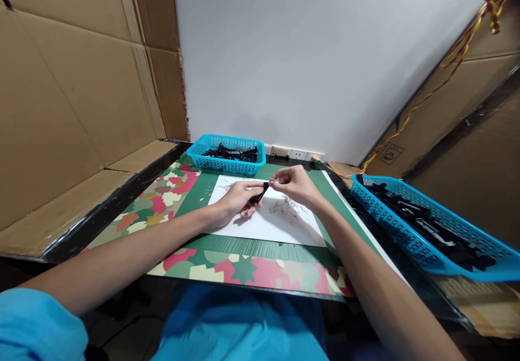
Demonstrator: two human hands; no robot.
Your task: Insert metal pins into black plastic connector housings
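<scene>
Over the white sheet, my left hand (238, 201) is closed around a small black part (260, 194), tilted with its upper end toward my right hand. My right hand (294, 183) pinches a thin, light, pin-like piece (273, 179) just above that end; whether it touches the black part I cannot tell. Beneath both hands lies the white sheet (260, 230). Many tiny thin metal pieces (287, 206) are scattered on its right side, with a few more (225, 186) at its upper left.
A blue basket (227, 168) of black parts stands at the back of the green board (190, 204) with its patterned border. Another blue basket (430, 260) of black parts sits at the right. Cardboard walls (81, 68) flank the table; twisted yellow wires (430, 94) run down at the right.
</scene>
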